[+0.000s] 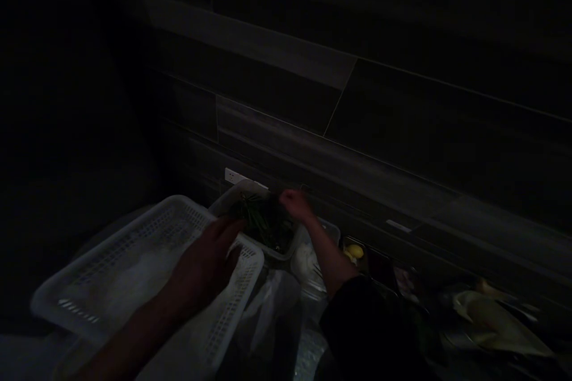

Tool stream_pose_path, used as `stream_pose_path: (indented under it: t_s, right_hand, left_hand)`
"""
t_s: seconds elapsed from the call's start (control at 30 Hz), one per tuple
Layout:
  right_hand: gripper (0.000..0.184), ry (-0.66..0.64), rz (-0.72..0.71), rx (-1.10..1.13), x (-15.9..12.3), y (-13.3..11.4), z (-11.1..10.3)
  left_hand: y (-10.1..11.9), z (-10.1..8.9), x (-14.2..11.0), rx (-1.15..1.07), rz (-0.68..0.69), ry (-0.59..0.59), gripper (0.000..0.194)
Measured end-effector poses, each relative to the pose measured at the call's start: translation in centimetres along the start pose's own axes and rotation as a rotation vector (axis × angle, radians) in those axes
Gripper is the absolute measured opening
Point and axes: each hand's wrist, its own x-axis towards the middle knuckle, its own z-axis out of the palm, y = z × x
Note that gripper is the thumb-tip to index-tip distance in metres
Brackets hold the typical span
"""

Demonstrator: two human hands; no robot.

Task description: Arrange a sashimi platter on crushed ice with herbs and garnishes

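Observation:
The scene is very dark. My left hand (210, 262) rests on the right rim of a white perforated plastic basket (129, 262), fingers curled over its edge. My right hand (294, 202) reaches forward over a pale tub (277, 253) filled with dark green vegetables (263, 220); its fingers look bunched at the far side of the greens, but the dimness hides what, if anything, they hold. A dark sleeve covers my right upper forearm.
A dark tiled wall runs behind, with a white outlet (232, 176) low on it. Clear plastic bags (272, 309) lie below the tub. To the right are a small yellow item (354, 251), trays and a pale wrapped bundle (491, 321).

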Motion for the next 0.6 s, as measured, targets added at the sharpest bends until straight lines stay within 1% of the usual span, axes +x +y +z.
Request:
stream_pose_path:
  t_s: [0.03, 0.07, 0.1, 0.13, 0.17, 0.2, 0.23, 0.27, 0.33, 0.43, 0.47, 0.5, 0.6]
  right_hand:
    - [0.01, -0.021, -0.032, -0.041, -0.6, -0.4, 0.4]
    - [0.011, -0.039, -0.06, -0.079, -1.1, -0.8, 0.8]
    - [0.012, -0.056, -0.084, -0.113, -1.6, -1.1, 1.1]
    - [0.012, -0.071, -0.105, -0.141, -2.0, -1.4, 1.4]
    - [0.012, -0.086, -0.124, -0.164, -2.4, -1.6, 1.7]
    - [0.012, -0.102, -0.139, -0.182, -2.7, -1.7, 2.0]
    - [0.012, -0.119, -0.152, -0.194, -2.9, -1.7, 2.2]
    - [0.012, -0.136, -0.161, -0.203, -3.1, -1.8, 2.4]
    - [0.011, -0.163, -0.167, -0.21, -3.2, -1.6, 2.8]
    - [0.01, -0.158, -0.154, -0.191, -3.0, -0.8, 3.2]
    - [0.01, -0.125, -0.139, -0.178, -3.0, -0.4, 3.3]
    - [0.011, -0.062, -0.108, -0.158, -3.1, 0.2, 3.5]
    - [0.018, 0.191, 0.055, -0.061, -4.0, 2.1, 4.5]
  left_hand:
    - [0.0, 0.6, 2.3, 0.109, 0.053, -0.079, 0.05]
    - [-0.2, 1.3, 4.6, 0.231, 0.067, -0.136, 0.054]
    - [-0.3, 2.1, 6.6, 0.322, 0.079, -0.196, 0.055]
    - [-0.6, 2.8, 8.3, 0.366, 0.091, -0.302, 0.051]
    - [-0.9, 3.4, 9.4, 0.393, 0.086, -0.397, 0.045]
    - [-1.2, 3.9, 10.0, 0.403, 0.078, -0.478, 0.038]
    - [-1.6, 4.4, 10.1, 0.403, 0.065, -0.541, 0.032]
    - [-2.0, 4.8, 9.9, 0.401, 0.048, -0.579, 0.03]
    - [-3.0, 5.5, 8.7, 0.394, 0.007, -0.604, 0.028]
    - [-4.8, 6.3, 7.2, 0.363, -0.075, -0.588, 0.03]
    - [-5.4, 6.4, 7.0, 0.349, -0.119, -0.574, 0.03]
    - [-6.2, 6.4, 6.8, 0.335, -0.174, -0.553, 0.03]
    - [-8.1, 5.7, 6.2, 0.274, -0.36, -0.456, 0.031]
